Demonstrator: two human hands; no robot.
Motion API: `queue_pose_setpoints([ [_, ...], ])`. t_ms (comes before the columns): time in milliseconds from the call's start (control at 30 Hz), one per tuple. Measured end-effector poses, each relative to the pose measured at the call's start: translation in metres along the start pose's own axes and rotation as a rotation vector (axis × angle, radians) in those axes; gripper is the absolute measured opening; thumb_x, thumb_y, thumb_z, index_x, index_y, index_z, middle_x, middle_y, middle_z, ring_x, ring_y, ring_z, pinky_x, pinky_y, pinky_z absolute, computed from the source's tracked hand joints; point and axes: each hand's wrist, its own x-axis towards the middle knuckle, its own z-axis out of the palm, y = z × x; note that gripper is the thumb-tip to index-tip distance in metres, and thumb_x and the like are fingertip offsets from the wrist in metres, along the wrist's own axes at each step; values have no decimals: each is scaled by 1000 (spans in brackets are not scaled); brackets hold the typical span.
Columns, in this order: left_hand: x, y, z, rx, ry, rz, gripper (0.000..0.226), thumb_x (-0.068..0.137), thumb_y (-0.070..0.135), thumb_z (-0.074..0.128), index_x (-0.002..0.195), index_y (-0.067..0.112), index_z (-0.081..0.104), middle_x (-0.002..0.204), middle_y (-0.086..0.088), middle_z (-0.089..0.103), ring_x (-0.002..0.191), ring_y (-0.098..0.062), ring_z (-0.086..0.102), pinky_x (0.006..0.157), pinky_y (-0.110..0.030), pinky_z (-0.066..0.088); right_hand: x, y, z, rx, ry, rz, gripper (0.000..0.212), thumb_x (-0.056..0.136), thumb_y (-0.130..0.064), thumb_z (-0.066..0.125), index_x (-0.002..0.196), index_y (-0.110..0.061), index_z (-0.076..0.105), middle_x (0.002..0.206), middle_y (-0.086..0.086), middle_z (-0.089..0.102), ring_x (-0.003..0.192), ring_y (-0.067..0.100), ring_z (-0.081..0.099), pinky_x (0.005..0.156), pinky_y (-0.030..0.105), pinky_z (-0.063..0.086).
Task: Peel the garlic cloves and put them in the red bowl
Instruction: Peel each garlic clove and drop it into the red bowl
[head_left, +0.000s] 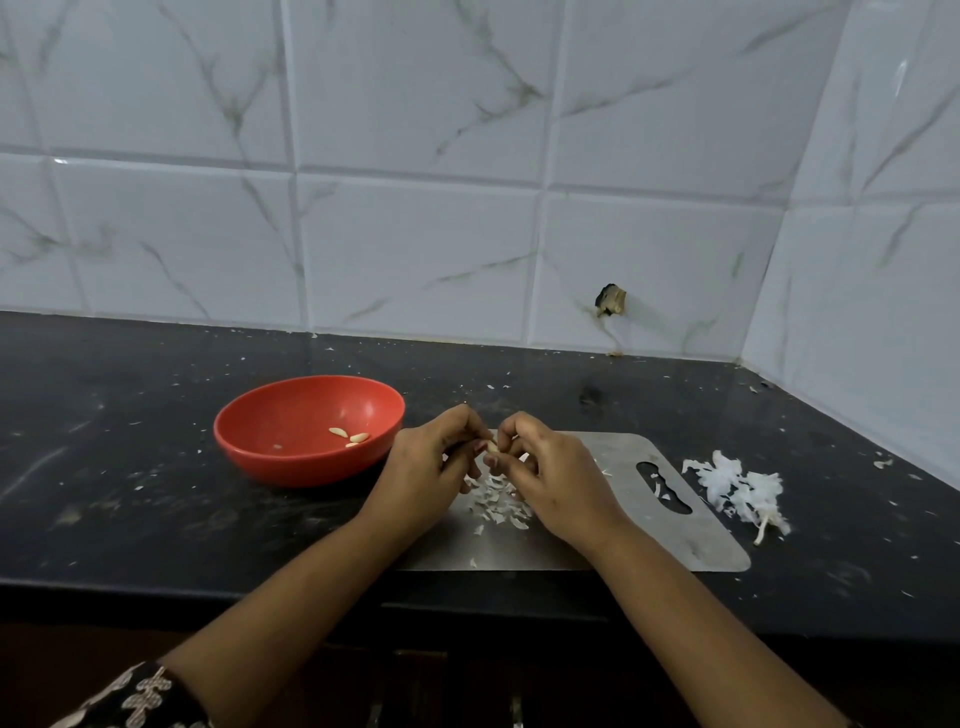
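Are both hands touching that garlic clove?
Touching. The head view shows the left hand and right hand pinching the clove between their fingertips.

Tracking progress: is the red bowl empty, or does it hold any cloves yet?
Not empty: the red bowl stands upright with about three peeled cloves lying on its bottom.

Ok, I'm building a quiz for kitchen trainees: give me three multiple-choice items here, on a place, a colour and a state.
1. Where is the red bowl? A) left of the steel board B) on it C) right of it
2. The counter is which colour? A) white B) black C) green
3. The garlic clove is A) in the bowl B) lying on the board C) pinched by both hands
1 A: it stands off the board's left end. 2 B: the top is black. 3 C: left hand and right hand pinch it.
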Motion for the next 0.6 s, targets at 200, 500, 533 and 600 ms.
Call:
queue_pose_setpoints([
  [200,1,0,0,-11,0,4,13,90,-4,57,91,8,61,75,2,67,65,-11,66,54,-24,56,-1,1,0,14,32,2,12,91,-27,65,88,-26,54,77,-8,68,59,5,61,60,37,54],
  [500,1,3,0,-46,7,-37,18,91,-2,59,90,16,60,74,6,66,65,-10,66,54,-21,55,-1,0,0,-5,17,-10,16,93,-25,62,83,-29,51,77,-5,67,59,3,58,56,25,48],
  [533,1,3,0,-47,10,-34,18,90,-1,59,90,17,60,73,6,66,64,-10,66,54,-21,55,-1,0,0,-12,17,-12,15,94,-24,61,83,-29,50,77,-5,67,59,4,58,55,27,49],
  [600,1,3,0,-52,13,-34,16,90,1,61,90,17,60,74,6,66,65,-9,66,54,-22,55,-1,0,0,-32,22,-16,15,94,-24,59,83,-28,50,75,-5,66,57,5,56,54,27,47],
])
